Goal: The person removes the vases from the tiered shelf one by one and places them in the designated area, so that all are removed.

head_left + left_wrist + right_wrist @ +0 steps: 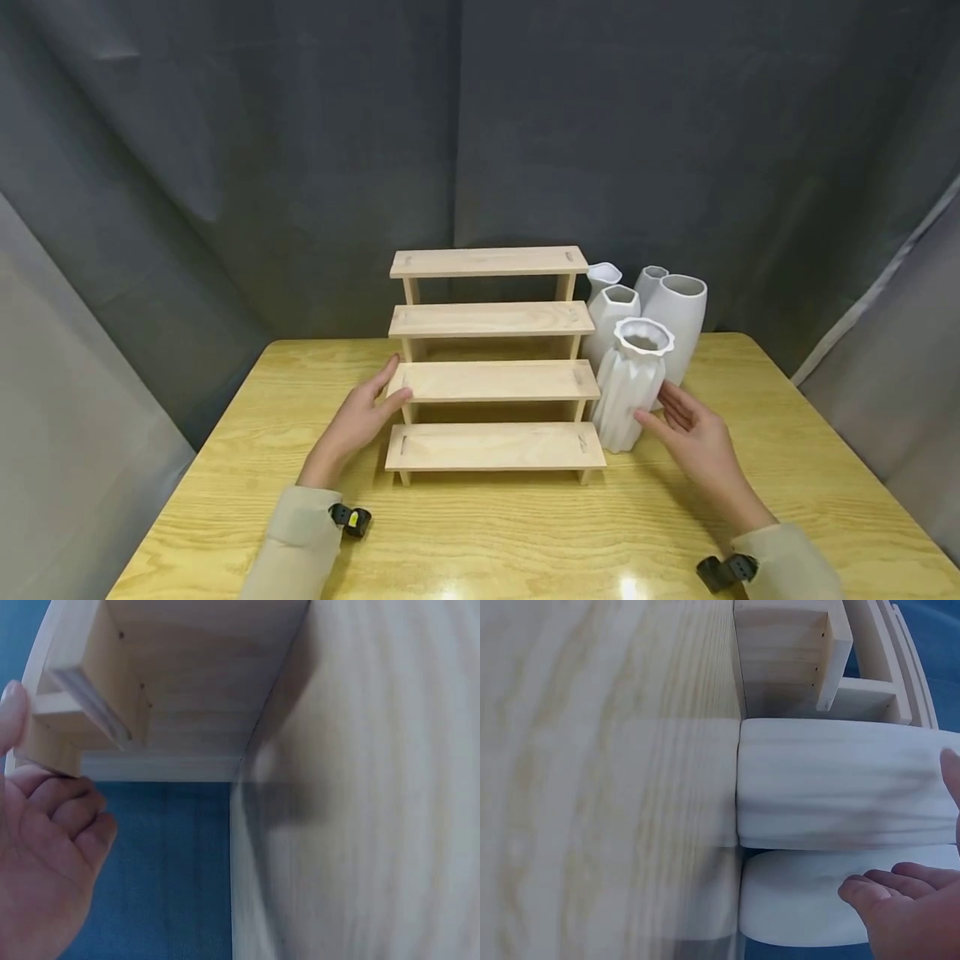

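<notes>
A pale wooden tiered stand with stepped shelves rises on the table. My left hand holds its left end at the second shelf from the bottom, thumb on top. In the left wrist view, that hand's fingers curl beside the wood. On the stand's right, a white fluted vase with a scalloped rim stands upright. My right hand is at its right side, thumb in front and loosely extended fingers behind, partly hidden. Close behind it are a white faceted vase and a tall smooth white vase.
Farther back, a white vase with a flared rim and a narrow white vase stand partly hidden. The yellow wood-grain table ends at dark grey curtains, with lighter cloth at the sides.
</notes>
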### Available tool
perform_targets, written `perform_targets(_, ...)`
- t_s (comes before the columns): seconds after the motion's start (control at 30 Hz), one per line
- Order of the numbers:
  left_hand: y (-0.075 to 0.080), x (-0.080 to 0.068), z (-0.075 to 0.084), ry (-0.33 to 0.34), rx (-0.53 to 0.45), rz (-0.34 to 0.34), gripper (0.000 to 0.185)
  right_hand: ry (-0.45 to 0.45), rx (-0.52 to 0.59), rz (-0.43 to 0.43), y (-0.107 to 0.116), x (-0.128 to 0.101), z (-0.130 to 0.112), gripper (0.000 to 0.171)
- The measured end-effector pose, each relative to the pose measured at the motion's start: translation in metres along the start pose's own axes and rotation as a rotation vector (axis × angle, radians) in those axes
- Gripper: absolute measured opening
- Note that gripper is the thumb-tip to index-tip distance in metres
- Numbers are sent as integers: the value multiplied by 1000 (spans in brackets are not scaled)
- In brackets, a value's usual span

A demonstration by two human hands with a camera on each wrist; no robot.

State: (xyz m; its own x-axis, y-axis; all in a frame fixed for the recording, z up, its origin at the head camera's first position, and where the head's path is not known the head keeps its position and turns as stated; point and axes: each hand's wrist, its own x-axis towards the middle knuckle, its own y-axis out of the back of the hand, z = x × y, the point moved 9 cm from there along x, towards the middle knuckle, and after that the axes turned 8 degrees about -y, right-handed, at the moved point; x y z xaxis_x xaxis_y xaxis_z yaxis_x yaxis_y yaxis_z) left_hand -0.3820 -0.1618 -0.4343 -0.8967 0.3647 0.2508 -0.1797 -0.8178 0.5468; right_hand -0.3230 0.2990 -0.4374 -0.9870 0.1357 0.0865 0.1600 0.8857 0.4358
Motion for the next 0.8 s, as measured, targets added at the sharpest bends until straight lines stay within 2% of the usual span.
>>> perform_targets(0.2,1,-7,4,-27,72,28,70,34,7,66,7,-10,-9,68)
perform_targets(0.47,-1,-18,12,-73,167,48,62,44,-43,254,28,-43,-30,45)
perform_targets(0.53,-1,-22,15,-84,194,58,61,53,-41,275,29,-50,-35,40)
perform_targets(0.63,-1,-29,21,-92,230,70,61,105,36,250,24,-58,-46,34)
perform_targets(0.8,-4,-43,32,-81,266,76,65,221,150,118,1,-70,-69,31)
